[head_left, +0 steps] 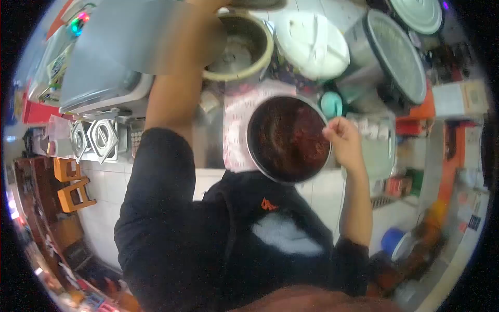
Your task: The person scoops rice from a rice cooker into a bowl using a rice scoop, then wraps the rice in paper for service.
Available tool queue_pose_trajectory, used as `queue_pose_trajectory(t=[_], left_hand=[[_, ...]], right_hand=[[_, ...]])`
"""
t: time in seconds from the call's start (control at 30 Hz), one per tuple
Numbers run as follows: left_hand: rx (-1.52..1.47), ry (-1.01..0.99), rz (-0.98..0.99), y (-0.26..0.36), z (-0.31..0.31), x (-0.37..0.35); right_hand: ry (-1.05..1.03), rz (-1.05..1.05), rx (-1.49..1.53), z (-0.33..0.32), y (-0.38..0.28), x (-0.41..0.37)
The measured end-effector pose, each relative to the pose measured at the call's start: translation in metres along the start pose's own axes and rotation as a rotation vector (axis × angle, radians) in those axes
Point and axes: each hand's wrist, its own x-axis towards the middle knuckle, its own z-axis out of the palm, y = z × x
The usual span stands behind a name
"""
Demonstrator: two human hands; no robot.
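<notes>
A round dark pot [288, 139] with a pale metal rim is in front of my body, its inside dark reddish-brown. My right hand [344, 139] pinches the pot's right rim between thumb and fingers. Stretched far forward, my left hand [207, 4] is smeared by motion and cut off by the top edge, so its fingers cannot be made out. A blurred grey round shape [213, 44] shows around the left forearm. Near that hand stands a deep cream-rimmed container [267, 49]. Under the pot lies a white sheet with red print [236, 122].
A white oval lid [312, 44] and a tall lidded bin [397, 57] stand at the back right. Beside the pot is a turquoise cup [331, 104]. A large grey box [104, 67] and metal pan lids [103, 136] are at left. Orange stools [76, 195] stand on the floor.
</notes>
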Motion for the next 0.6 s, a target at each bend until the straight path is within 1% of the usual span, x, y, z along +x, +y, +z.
queue_pose_trajectory(t=[0.03, 0.1, 0.13, 0.17, 0.23, 0.27, 0.3, 0.33, 0.37, 0.4, 0.43, 0.47, 0.5, 0.53, 0.57, 0.6], left_hand=[[-0.122, 0.161, 0.063, 0.003, -0.001, -0.033], [-0.423, 0.481, 0.169, 0.007, -0.001, -0.096], [-0.371, 0.416, 0.114, 0.011, 0.013, -0.124], [-0.312, 0.360, 0.061, 0.019, 0.032, -0.152], [-0.338, 0.287, 0.037, 0.040, 0.054, -0.194], [-0.336, 0.256, 0.074, 0.045, 0.061, -0.217], [-0.323, 0.231, 0.103, 0.048, 0.065, -0.238], [-0.381, 0.242, 0.110, 0.050, 0.065, -0.258], [-0.432, 0.249, 0.110, 0.051, 0.065, -0.277], [-0.431, 0.240, 0.114, 0.051, 0.063, -0.291], [-0.489, 0.166, 0.090, 0.049, 0.060, -0.305], [-0.529, 0.092, 0.060, 0.046, 0.058, -0.318], [-0.583, 0.108, 0.056, 0.047, 0.060, -0.325], [-0.566, -0.009, 0.034, 0.046, 0.045, -0.323], [-0.574, -0.037, 0.029, 0.040, 0.050, -0.332], [-0.622, 0.004, 0.005, 0.039, 0.054, -0.333]], right_hand=[[0.057, 0.012, 0.050, 0.001, 0.024, -0.003], [0.116, 0.184, 0.034, 0.007, 0.062, -0.016], [0.208, 0.204, 0.112, 0.009, 0.082, -0.025], [0.250, 0.250, 0.130, 0.007, 0.094, -0.033], [0.410, 0.308, 0.378, 0.004, 0.116, -0.052], [0.449, 0.334, 0.384, 0.003, 0.134, -0.073], [0.392, 0.401, 0.373, 0.001, 0.158, -0.094], [0.322, 0.457, 0.358, -0.002, 0.180, -0.109], [0.139, 0.632, 0.283, -0.001, 0.196, -0.125], [0.019, 0.728, 0.242, 0.007, 0.215, -0.143], [-0.075, 0.919, 0.197, 0.018, 0.251, -0.160], [-0.243, 0.932, -0.119, 0.028, 0.298, -0.174], [-0.165, 1.073, 0.030, 0.042, 0.319, -0.184], [-0.120, 1.191, 0.170, 0.060, 0.335, -0.186], [-0.290, 1.026, -0.212, 0.067, 0.359, -0.181], [-0.425, 1.023, -0.473, 0.073, 0.377, -0.170]])
